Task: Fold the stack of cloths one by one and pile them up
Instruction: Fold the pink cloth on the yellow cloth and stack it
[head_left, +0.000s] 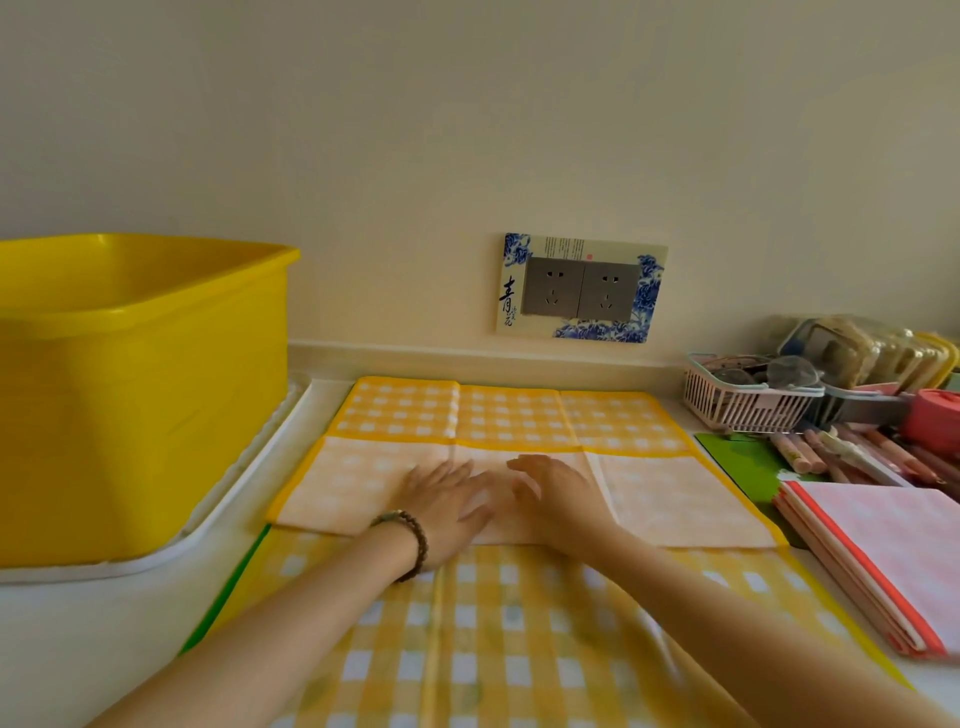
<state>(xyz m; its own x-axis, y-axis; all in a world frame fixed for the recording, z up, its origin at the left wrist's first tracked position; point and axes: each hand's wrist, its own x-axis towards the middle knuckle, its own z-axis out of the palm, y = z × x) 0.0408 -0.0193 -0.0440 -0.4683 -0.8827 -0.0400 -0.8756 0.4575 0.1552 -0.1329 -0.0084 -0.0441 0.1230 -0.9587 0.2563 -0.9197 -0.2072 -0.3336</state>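
1. A yellow checked cloth (511, 415) lies spread on the tabletop (78, 639) in the middle of the frame, reaching from near the wall to the bottom edge.
2. A part of it is folded over, so a paler band of its underside (675, 499) crosses the centre of the frame from left to right.
3. The left hand (441, 501) lies flat, palm down, on that pale band, fingers spread and open, gripping nothing.
4. The right hand (553, 493) lies flat just beside it, also palm down with fingers loosely apart; its grip is open too.
5. The fingertips of the two hands nearly meet at the centre of the band; motion blur there hides whether they touch.
6. A bead bracelet (413, 543) sits on the left wrist.
7. A pile of folded pink cloths (883, 556) with a red-orange edge rests at the right of the frame, just beside the yellow cloth.
8. A green mat (743, 462) shows under the cloths at centre right, and again as a strip at lower left.
9. A yellow tub (135, 384) stands on a white tray (228, 499) at the left of the frame.
10. A double socket (579, 288) with a blue-flowered surround is on the wall, above the cloth.
11. A pink basket (743, 402) sits at the right by the wall, with pink sticks (810, 452) lying in front of it.
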